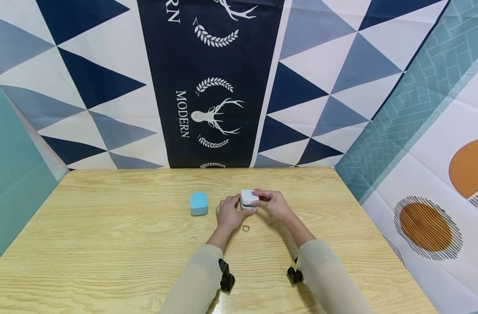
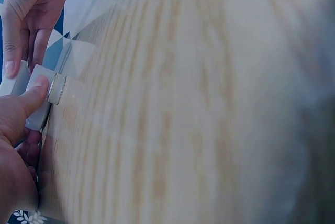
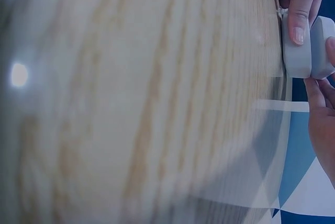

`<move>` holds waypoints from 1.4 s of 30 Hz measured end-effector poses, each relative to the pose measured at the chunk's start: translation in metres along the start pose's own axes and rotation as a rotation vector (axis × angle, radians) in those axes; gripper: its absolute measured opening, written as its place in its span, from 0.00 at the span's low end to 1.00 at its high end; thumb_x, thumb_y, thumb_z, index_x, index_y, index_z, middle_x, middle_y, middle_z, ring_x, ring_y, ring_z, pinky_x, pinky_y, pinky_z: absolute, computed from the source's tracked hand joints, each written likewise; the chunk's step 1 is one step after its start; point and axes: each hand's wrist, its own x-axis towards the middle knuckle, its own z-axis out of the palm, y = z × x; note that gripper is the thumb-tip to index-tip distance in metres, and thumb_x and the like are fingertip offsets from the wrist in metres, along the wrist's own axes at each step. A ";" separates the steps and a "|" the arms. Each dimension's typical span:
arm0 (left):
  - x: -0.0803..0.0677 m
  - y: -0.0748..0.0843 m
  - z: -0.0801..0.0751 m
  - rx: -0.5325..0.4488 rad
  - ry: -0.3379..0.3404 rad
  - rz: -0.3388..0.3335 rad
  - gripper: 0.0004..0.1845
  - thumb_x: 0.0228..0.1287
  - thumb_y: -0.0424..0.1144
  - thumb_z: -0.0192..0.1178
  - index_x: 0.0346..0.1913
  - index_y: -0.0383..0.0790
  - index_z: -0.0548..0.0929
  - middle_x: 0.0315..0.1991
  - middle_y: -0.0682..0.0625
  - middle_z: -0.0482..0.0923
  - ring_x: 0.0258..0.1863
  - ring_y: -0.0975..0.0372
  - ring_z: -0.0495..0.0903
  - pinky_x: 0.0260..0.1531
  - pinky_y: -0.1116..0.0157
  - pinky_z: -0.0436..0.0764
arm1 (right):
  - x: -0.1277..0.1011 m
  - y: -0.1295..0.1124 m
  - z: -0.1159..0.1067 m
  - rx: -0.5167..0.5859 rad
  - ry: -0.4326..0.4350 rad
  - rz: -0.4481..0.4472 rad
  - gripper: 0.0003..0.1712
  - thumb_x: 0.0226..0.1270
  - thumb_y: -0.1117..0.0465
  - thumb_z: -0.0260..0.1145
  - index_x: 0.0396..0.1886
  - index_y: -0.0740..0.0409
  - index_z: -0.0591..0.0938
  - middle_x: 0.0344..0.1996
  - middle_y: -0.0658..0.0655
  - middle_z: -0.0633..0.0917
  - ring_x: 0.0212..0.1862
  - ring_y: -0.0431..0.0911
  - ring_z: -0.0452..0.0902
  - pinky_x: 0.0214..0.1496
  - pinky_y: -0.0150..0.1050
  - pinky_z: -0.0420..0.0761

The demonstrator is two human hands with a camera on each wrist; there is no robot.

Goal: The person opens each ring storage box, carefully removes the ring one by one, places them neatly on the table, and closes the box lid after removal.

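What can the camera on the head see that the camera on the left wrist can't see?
Only the head view shows the blue box, two small rings lying on the table, both sleeves and the patterned backdrop with the deer print. Only the left wrist view shows, close up, the left thumb pressing the box's side. Both show the white box held by the left hand and right hand.
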 end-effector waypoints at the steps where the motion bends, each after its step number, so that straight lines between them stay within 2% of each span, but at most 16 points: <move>1: 0.000 0.000 0.000 0.000 -0.003 -0.003 0.39 0.49 0.56 0.68 0.63 0.43 0.73 0.58 0.46 0.76 0.49 0.52 0.71 0.46 0.56 0.64 | 0.000 0.000 0.000 -0.001 0.000 0.000 0.20 0.58 0.66 0.67 0.51 0.65 0.81 0.60 0.62 0.76 0.64 0.52 0.70 0.57 0.38 0.75; 15: 0.001 -0.001 0.000 0.000 -0.018 -0.012 0.39 0.49 0.56 0.68 0.64 0.43 0.72 0.59 0.46 0.75 0.51 0.52 0.71 0.50 0.56 0.64 | 0.000 0.000 0.000 0.001 -0.008 -0.006 0.20 0.57 0.68 0.67 0.52 0.67 0.80 0.61 0.63 0.75 0.64 0.52 0.70 0.58 0.37 0.74; 42: 0.000 0.001 0.000 0.015 -0.011 -0.008 0.39 0.49 0.59 0.67 0.64 0.44 0.72 0.59 0.46 0.75 0.51 0.52 0.71 0.48 0.56 0.65 | -0.002 0.004 0.000 0.030 -0.011 -0.004 0.22 0.54 0.71 0.68 0.51 0.68 0.80 0.62 0.64 0.74 0.61 0.54 0.72 0.56 0.35 0.75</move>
